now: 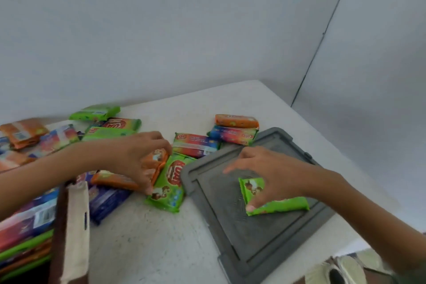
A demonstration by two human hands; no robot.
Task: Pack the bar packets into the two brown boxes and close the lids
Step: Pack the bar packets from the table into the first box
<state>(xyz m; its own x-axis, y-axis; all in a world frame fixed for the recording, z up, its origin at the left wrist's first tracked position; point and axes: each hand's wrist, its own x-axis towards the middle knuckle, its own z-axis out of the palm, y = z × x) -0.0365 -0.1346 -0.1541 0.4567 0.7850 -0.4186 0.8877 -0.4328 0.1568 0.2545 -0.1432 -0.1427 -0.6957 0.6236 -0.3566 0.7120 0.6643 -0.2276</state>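
Observation:
My right hand (272, 175) grips a green bar packet (276, 203) just above a grey tray-like lid (242, 237). My left hand (138, 157) is closed on an orange packet (156, 161) in the middle of the table. Beside that one lies a green packet (169, 189) flat on the white table (149, 237). More packets, orange, green, red-blue and purple, are scattered across the left and far side. A brown box (71, 226) at the lower left holds several stacked packets (25, 226); only its wall with a handle slot shows.
An orange packet on a red-blue packet (232, 134) lies at the tray's far corner. Another red-blue packet (196, 145) rests beside them. The table's right edge runs behind the tray. A shoe (341, 272) shows on the floor at the lower right. Grey walls stand behind.

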